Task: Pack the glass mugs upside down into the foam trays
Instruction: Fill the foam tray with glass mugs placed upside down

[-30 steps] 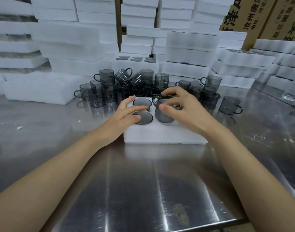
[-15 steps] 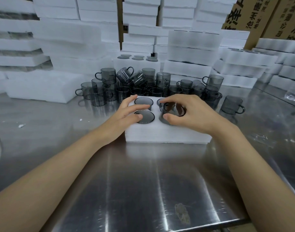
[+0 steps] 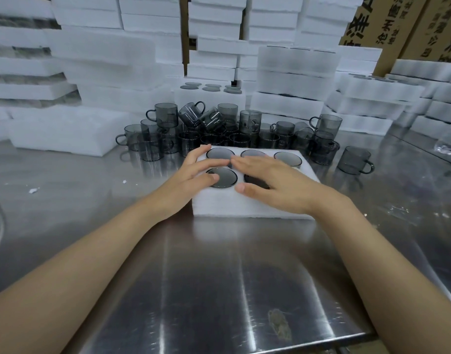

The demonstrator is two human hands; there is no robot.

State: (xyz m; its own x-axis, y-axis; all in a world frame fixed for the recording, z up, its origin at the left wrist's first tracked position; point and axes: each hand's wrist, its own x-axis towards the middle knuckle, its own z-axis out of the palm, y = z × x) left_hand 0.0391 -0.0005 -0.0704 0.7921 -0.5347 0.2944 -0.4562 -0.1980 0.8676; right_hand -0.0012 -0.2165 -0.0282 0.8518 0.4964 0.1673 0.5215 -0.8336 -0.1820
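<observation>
1. Head view, left of centre: the left hand (image 3: pixel 193 172) lies flat and released on the tray (image 3: pixel 244 208), its thumb touching a front mug (image 3: pixel 225 178) that sits base-up.
2. Centre: the tray rests on the table (image 3: pixel 219 277), with upturned mugs in its holes. Loose mugs (image 3: pixel 219 131) crowd just behind it.
3. Right of centre: the right hand (image 3: pixel 275 185) lies flat over the middle holes, fingers straight, grasping nothing.
4. Right: a lone mug (image 3: pixel 354 163) stands upright, apart from the tray.

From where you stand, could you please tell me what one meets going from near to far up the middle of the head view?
In order: steel table → foam tray being packed → pile of loose glass mugs → filled foam tray → stacked foam trays.
</observation>
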